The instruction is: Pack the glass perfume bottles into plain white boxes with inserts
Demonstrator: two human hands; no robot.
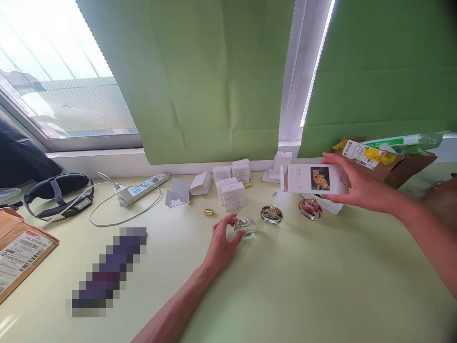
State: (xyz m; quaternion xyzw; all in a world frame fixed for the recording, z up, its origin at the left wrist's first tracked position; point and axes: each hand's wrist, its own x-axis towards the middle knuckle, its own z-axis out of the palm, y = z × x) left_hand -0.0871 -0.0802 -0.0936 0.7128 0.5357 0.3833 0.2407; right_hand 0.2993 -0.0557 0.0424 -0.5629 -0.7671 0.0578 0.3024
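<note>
1. The table (321, 286) lies pale green under both your hands, running out to the windowsill and the green blinds (200, 85) beyond them.
2. Far out past your left hand (221, 243), at the table's left edge, lies a brown parcel (17, 255) with a printed label, and beyond it a black headset (57, 193).
3. Behind your right hand (357, 188) stands an open cardboard box (403, 164) stuffed with yellow and green wrapping.
4. A white power strip (141, 189) with a looping white cable lies beyond and to the left of your left hand.
5. Your right hand is raised above the table and grips a white carton (314, 178) printed with a yellow flower picture, held lying sideways, its open flap pointing toward your left.
6. Small white boxes (232, 188) cluster just beyond your left hand, some closed, two unfolded further left.
7. Your left hand rests on the table, fingers curled loosely around a clear glass bottle (245, 226), fingertips touching it; the grip is not fully closed.
8. Between your two hands stands a second glass bottle (271, 214) with a golden tint.
9. Just below the carton in your right hand sits a pink bottle (310, 208).
10. A small gold cap (208, 212) lies just beyond your left hand.
</note>
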